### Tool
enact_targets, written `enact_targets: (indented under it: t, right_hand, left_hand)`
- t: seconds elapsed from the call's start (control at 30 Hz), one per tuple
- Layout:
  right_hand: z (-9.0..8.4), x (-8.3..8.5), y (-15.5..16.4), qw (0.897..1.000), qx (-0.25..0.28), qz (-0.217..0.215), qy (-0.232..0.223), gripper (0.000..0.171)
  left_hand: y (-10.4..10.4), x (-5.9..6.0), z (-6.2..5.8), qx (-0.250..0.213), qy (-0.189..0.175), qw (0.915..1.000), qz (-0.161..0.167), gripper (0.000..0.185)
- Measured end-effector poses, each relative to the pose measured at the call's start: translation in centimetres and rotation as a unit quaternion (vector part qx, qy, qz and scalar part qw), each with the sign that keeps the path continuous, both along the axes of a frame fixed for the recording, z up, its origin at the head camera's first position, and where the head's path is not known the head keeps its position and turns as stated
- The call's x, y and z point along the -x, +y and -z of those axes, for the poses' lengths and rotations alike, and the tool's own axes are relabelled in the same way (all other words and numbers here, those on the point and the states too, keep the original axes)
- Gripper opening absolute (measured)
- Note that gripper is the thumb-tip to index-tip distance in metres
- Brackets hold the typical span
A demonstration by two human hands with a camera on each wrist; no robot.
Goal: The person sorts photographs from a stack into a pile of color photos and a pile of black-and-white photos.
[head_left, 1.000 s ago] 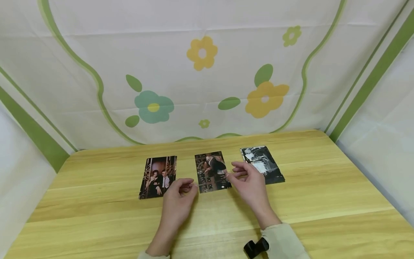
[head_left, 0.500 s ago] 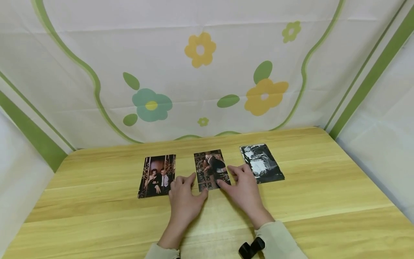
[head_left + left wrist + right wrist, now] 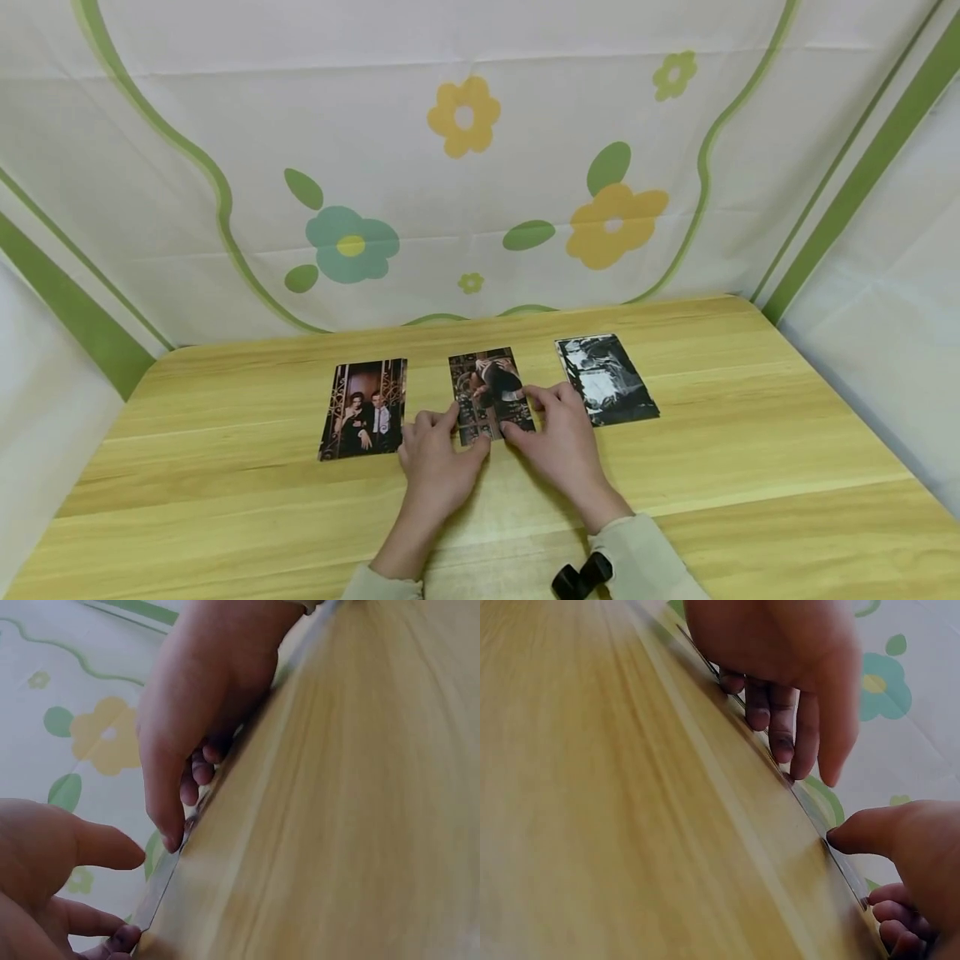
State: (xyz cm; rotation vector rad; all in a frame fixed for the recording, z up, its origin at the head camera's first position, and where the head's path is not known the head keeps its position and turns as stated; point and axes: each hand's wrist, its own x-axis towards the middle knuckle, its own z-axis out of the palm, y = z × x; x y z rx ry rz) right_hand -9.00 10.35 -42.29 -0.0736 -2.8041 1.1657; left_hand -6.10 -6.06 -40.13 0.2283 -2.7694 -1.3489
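Note:
A dark photo card (image 3: 483, 379) lies in the middle of the table in the head view, showing a picture turned sideways. My left hand (image 3: 442, 473) is at its near left corner; the fingers touch the left edge, while in the left wrist view the thumb (image 3: 112, 849) is held off the card. My right hand (image 3: 566, 446) pinches the near right corner, its thumb (image 3: 866, 829) on the near edge and its fingers along the right side. The other fingers partly hide the card's edges in both wrist views.
To the left lies a stack of photo cards (image 3: 363, 408) with two people on top. A black-and-white photo stack (image 3: 615, 379) lies to the right. Behind the wooden table (image 3: 225, 500) hangs a white flowered cloth (image 3: 450, 200). A black device (image 3: 581, 577) is strapped at my right wrist.
Both hands have come in closer to the middle card, the left moving right toward its near corner. My right thumb has moved onto the near edge. The side stacks stay put.

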Motion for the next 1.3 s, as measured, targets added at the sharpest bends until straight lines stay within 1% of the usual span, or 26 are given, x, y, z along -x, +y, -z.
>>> enact_targets:
  t: [0.17,0.3,0.47,0.6,0.77,0.97,1.07,1.2,1.3]
  right_hand:
    - [-0.11,-0.01,-0.07,1.0,0.006,0.005,-0.004,0.064]
    - [-0.28,-0.07,-0.04,1.0,0.014,0.008,-0.014,0.064]
    - [-0.41,-0.09,0.01,0.999,0.028,0.011,-0.022,0.063]
    - [-0.38,-0.09,0.08,0.999,0.03,0.009,-0.017,0.062]
    - [-0.2,0.02,0.08,0.999,0.031,0.008,-0.006,0.06]
    - [-0.11,-0.02,0.16,0.999,0.046,0.013,0.015,0.05]
    - [-0.15,0.01,0.14,0.998,0.053,0.015,0.018,0.046]
    - [-0.17,0.03,0.12,0.998,0.057,0.014,0.016,0.045]
    - [-0.14,0.03,0.14,0.998,0.057,0.012,0.014,0.045]
  left_hand:
    - [0.28,0.05,-0.09,-0.079,-0.032,0.996,-0.024,0.068]
    - [0.37,0.12,-0.08,-0.106,-0.033,0.9931,-0.039,0.064]
    - [0.43,0.14,-0.17,-0.121,-0.027,0.991,-0.05,0.063]
    - [0.49,0.06,-0.26,-0.13,-0.03,0.9894,-0.058,0.062]
    - [0.5,0.04,-0.14,-0.131,-0.035,0.9889,-0.062,0.063]
    - [0.47,0.07,0.0,-0.127,-0.039,0.9892,-0.062,0.066]
    - [0.45,0.06,-0.01,-0.128,-0.043,0.9886,-0.066,0.068]
    - [0.39,0.03,-0.16,-0.143,-0.052,0.9857,-0.074,0.068]
    - [0.35,0.03,-0.23,-0.157,-0.051,0.983,-0.08,0.066]
